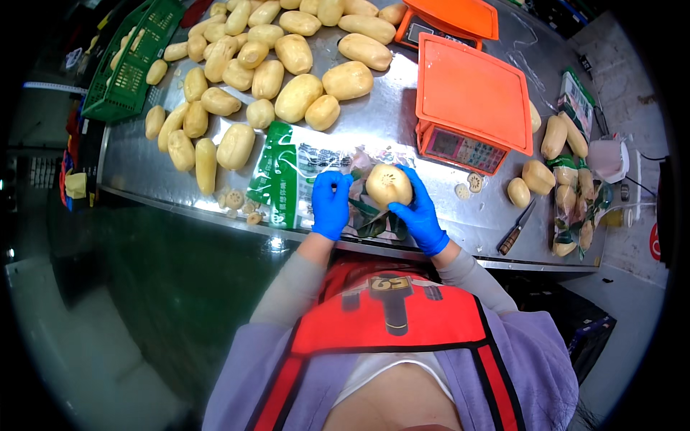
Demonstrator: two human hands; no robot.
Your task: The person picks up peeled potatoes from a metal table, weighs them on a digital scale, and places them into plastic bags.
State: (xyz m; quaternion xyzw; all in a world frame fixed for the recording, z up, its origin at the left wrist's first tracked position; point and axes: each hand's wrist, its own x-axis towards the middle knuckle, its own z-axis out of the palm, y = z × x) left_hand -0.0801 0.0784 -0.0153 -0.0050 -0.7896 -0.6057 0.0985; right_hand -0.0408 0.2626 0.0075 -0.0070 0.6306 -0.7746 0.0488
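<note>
My right hand, in a blue glove, grips a peeled lotus root segment whose cut end with holes faces up. My left hand, gloved too, is just left of it with fingertips curled together near the edge of a plastic bag; whether it pinches the film is not clear. The printed green and white plastic bag lies flat under and beside both hands. Many peeled lotus root segments are spread over the steel table beyond my left hand.
An orange weighing scale stands beyond my right hand, another scale behind it. A knife lies near filled bags of lotus root at the right. Trimmed slices lie on the steel table. A green crate sits far left.
</note>
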